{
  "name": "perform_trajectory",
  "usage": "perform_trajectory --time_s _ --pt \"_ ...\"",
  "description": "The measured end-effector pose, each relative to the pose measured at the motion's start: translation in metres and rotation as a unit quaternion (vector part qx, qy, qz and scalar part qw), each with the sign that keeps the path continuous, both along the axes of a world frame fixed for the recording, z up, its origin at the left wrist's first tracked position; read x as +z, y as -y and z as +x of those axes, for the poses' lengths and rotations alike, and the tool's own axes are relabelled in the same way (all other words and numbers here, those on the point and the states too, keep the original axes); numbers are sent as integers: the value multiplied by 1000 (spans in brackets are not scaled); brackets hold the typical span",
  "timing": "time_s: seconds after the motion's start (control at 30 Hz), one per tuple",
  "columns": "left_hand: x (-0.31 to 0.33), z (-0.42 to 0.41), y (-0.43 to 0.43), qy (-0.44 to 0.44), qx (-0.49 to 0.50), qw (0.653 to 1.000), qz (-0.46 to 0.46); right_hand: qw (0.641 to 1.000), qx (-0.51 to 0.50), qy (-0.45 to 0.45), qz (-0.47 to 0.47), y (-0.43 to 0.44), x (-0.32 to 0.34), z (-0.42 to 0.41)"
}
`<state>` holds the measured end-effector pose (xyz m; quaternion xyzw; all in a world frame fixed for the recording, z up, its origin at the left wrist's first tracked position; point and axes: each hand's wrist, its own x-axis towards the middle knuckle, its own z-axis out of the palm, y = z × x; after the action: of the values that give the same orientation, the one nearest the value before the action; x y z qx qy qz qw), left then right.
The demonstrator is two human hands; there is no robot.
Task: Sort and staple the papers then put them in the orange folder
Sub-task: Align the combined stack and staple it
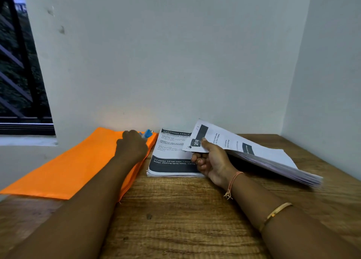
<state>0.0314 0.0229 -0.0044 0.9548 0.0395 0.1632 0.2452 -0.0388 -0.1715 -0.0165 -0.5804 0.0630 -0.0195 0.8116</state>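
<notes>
**Desk lot: papers part-sorted, stapler in hand**

1. Table (175,215). Wooden; it carries every item below. All places are given from the flat stack of papers (170,161), which lies face up at the table's far side.

2. Right hand (211,161). At the stack's near right corner, raised just above it. The thumb is on top and the fingers are curled beneath, pinching one corner of a thick bundle of papers (263,157). The bundle tilts away to the right of the stack, its pages fanned at the low end. Judged: it is held by the corner to keep the set together and offer that corner for stapling.

3. Orange folder (78,167). Directly left of the stack, lying flat and closed, edge beside edge. No papers show in it yet. Judged: it is parked close as the last stop.

4. Left hand (132,147). Left of the stack's far corner, over the folder's far end, curled round the stapler (147,134). The fingers themselves are hidden behind the knuckles. The stapler's blue tip pokes out toward the stack's far left corner.

5. Wall (175,63). Plain, directly behind the stack.
</notes>
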Motion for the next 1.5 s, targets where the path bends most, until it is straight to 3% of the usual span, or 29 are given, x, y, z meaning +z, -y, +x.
perform_trajectory --time_s 0.17,0.27,0.4,0.7,1.03,1.5 --pt "9 -28 39 -107 -189 954 -205 1000 0 -5 1 -1 0 2" --pt "3 -35 46 -168 -243 898 -325 1000 2 -2 3 -1 1 1" --pt "2 -38 44 -217 -266 850 -399 1000 4 0 7 -1 0 1" --pt "5 -41 40 -225 -263 812 -471 1000 2 1 5 -1 2 -1" --pt "8 -45 42 -241 -247 803 -486 1000 3 6 -22 -2 1 -1" --pt "6 -43 49 -317 -228 691 -609 992 4 26 -120 -5 -1 -2"
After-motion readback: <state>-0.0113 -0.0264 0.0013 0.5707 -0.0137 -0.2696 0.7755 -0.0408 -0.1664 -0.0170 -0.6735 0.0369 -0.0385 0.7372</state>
